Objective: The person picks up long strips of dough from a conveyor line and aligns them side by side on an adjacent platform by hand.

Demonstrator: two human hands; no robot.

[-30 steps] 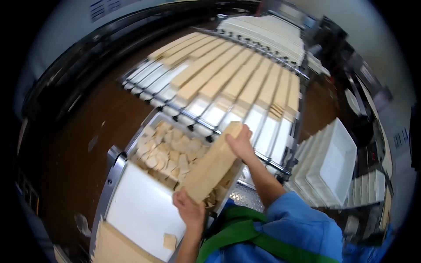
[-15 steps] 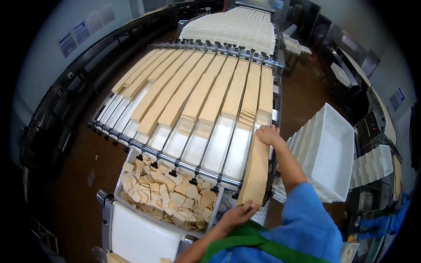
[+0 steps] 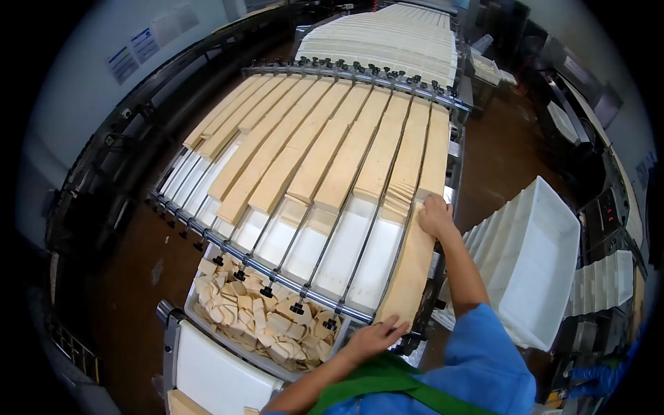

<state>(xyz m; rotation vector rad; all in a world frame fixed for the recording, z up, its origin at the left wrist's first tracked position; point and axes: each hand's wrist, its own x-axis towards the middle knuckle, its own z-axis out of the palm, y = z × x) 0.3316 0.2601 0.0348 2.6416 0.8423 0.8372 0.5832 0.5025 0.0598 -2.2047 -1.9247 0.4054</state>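
A long cream-coloured row of thin slices (image 3: 407,277) lies in the rightmost lane of the white slatted feed table (image 3: 332,259), its near end over the front rail. My right hand (image 3: 437,216) grips its far end, fingers curled over the top right beside the row ahead. At the near end, my left hand (image 3: 377,337) presses its fingers against the last slices. Several similar rows (image 3: 301,142) fill the other lanes side by side. In the neighbouring lane, a few loose slices (image 3: 399,200) lean over at the row's end.
Below the front rail (image 3: 277,273) with its black knobs sits a bin of broken slices (image 3: 259,318). A white surface (image 3: 218,360) is at the lower left. Stacked white crates (image 3: 529,266) stand close by my right arm. A person's blue sleeve (image 3: 602,373) shows at the lower right.
The held row has straightened and settled lower into the right lane, both hands staying at its ends. My view has shifted slightly.
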